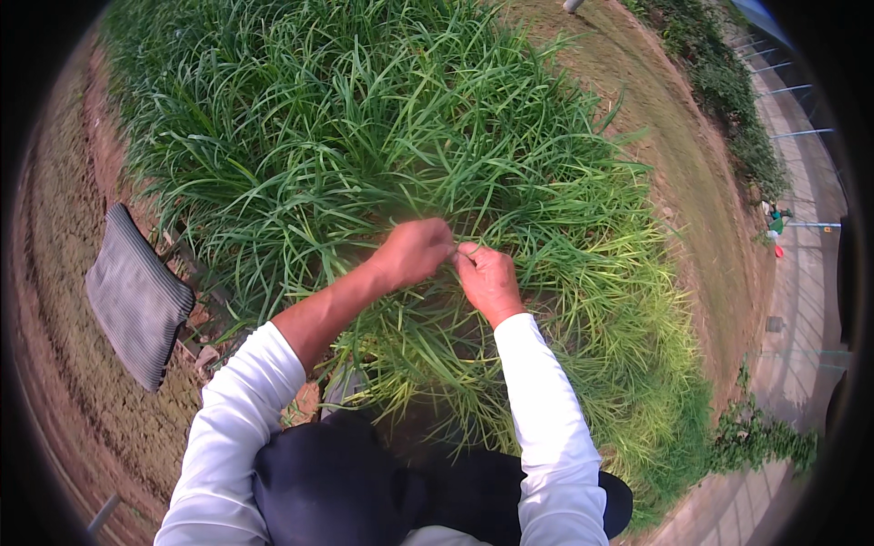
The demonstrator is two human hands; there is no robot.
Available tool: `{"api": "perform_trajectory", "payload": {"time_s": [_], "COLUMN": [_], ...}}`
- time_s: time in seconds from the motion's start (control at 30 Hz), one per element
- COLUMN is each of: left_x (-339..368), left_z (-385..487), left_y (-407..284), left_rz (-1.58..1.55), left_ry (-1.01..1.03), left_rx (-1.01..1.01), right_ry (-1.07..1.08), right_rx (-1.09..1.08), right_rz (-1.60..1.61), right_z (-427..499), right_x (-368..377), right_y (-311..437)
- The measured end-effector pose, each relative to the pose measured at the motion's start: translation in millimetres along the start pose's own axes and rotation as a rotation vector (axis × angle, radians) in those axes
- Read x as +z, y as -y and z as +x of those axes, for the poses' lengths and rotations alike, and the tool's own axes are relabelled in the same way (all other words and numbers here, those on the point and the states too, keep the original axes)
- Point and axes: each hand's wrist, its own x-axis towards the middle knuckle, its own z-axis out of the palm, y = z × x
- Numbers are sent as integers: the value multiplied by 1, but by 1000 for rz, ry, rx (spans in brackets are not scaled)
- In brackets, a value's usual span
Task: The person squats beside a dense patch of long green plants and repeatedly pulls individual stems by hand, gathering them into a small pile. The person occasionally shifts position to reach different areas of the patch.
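Observation:
Dense long-leaved green plants [328,130], grass-like or chive-like, fill the bed before me. My left hand [416,251] is over the middle of the bed, slightly blurred, with its fingers curled. Right beside it, my right hand [486,276] has thumb and forefinger pinched together. The fingertips of both hands meet or nearly meet, and a thin leaf or strand seems to lie between them; what exactly each holds is too small to tell. Yellower, flattened leaves [614,321] spread to the right of my right hand.
A grey ribbed cushion [140,300] rests on a frame at the left, beside bare soil [61,273]. A dirt path [710,225] runs along the right of the bed, with a paved walkway [802,286] beyond. My dark-clothed knees [328,478] are at the bed's near edge.

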Motion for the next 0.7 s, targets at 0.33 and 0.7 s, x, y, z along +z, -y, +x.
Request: {"api": "perform_trajectory", "payload": {"time_s": [0.33, 0.7], "left_x": [-73, -76], "left_z": [-148, -373], "left_y": [-20, 121], "left_rz": [-443, 562], "left_ry": [-55, 141], "left_rx": [-118, -274], "right_ry": [-45, 66], "right_rx": [36, 110], "right_rz": [174, 94], "right_z": [3, 8], "right_x": [-10, -48], "right_y": [5, -6]}}
